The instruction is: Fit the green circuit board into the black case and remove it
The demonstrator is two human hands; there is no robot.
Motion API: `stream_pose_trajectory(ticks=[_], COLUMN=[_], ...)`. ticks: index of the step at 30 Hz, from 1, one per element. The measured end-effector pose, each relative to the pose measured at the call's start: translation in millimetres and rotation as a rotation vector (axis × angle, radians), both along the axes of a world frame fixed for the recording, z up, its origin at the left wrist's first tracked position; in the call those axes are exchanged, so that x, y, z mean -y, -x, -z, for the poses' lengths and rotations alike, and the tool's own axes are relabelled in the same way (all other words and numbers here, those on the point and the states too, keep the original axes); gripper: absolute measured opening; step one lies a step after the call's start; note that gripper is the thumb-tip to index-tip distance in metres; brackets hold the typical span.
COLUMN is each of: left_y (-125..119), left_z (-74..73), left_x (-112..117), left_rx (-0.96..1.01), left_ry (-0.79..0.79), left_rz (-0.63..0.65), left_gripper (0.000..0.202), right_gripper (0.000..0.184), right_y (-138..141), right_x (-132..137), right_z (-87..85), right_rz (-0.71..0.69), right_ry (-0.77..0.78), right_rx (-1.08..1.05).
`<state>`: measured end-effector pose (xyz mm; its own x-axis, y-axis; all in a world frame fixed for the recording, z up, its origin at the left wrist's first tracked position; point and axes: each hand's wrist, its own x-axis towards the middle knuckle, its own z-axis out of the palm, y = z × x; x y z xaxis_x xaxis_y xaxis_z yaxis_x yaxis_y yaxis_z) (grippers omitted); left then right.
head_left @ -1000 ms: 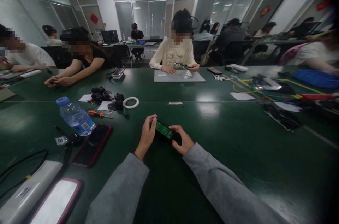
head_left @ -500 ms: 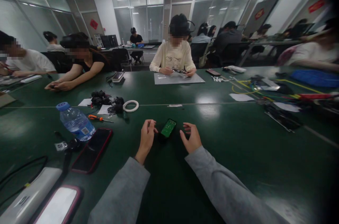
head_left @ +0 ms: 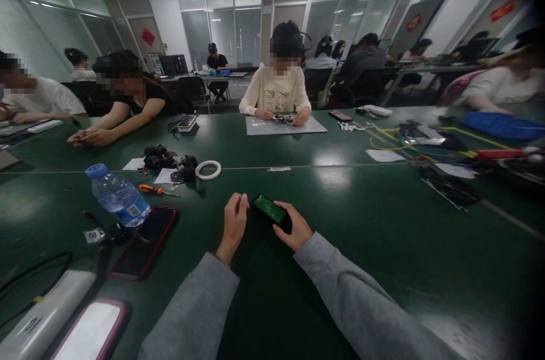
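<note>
At the near middle of the dark green worktop (head_left: 383, 224), a small green circuit board (head_left: 269, 209) sits slantwise between the person's two hands. The right hand (head_left: 294, 229) grips its near right end, fingers closed around it. The left hand (head_left: 234, 224) stands just beside its far left end, fingers curled; whether they pinch the board cannot be told. Well to the left lie a phone (head_left: 145, 241) and a water bottle (head_left: 117, 195); farther off, a white tape ring (head_left: 208, 169).
</note>
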<state>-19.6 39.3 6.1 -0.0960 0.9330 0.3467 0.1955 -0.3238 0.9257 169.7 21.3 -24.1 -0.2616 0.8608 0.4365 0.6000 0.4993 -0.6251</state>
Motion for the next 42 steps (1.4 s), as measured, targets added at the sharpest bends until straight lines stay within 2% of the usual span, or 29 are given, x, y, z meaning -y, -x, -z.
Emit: stream_pose_trajectory(ticks=[2,4,7,9,12,15,17,19,23,26,28,32,34,38,42], left_y=[0,-1,-2,-1,0,-1,-3,-5,-6,-6,-5,-4,-4,-6,-8], left_z=[-0.5,-0.7,1.3,4.3,8.7,9.2,6.9,3.6,-0.5,0.2,1.5,1.2,-0.5,-2.5,-0.1], left_x=[-2,-3,-3,-4,-6,-5,-3,0,4,3,1,-2,-2,-1,-1], left_rx=[0.007,0.027,0.025,0.043,0.082,0.083,0.087,0.092,0.070,0.051,0.034,-0.040,-0.094,-0.180,-0.190], left_ry=[-0.032,0.002,0.074,0.113,0.188,0.235,0.239,0.236,0.250,0.219,0.183,0.037,-0.056,-0.141,-0.099], left_rz=[-0.022,0.060,0.131,0.080,0.041,0.148,0.244,0.334,0.441,0.401,0.312,0.058,-0.015,0.033,0.148], left_gripper=[0.028,0.030,0.031,0.030,0.032,0.034,0.035,0.035,0.036,0.036,0.035,0.026,0.020,0.019,0.025], right_gripper=[0.055,0.054,0.050,0.048,0.053,0.051,0.044,0.037,0.038,0.058,0.070,0.068,0.065,0.062,0.056], right_y=[0,0,0,-2,-5,-6,-5,-4,-1,-1,-1,-3,-4,-5,-5], right_x=[1,2,0,-3,-5,-6,-6,-5,-3,-3,-3,-3,-3,-3,-5], right_z=[-4.3,-7.6,-7.0,-3.0,4.1,6.6,4.9,1.9,-1.0,1.3,2.7,1.2,-1.3,-5.2,-3.1], right_rz=[-0.060,-0.065,0.085,0.212,0.318,0.376,0.349,0.253,0.085,0.042,0.020,-0.002,-0.021,-0.052,0.072], right_ry=[-0.007,-0.064,-0.151,-0.149,-0.096,-0.066,0.004,0.078,0.089,0.072,0.049,0.047,0.063,-0.004,-0.083], right_rx=[-0.036,-0.049,-0.050,-0.075,-0.138,-0.192,-0.243,-0.294,-0.323,-0.199,-0.092,-0.027,-0.053,-0.062,-0.083])
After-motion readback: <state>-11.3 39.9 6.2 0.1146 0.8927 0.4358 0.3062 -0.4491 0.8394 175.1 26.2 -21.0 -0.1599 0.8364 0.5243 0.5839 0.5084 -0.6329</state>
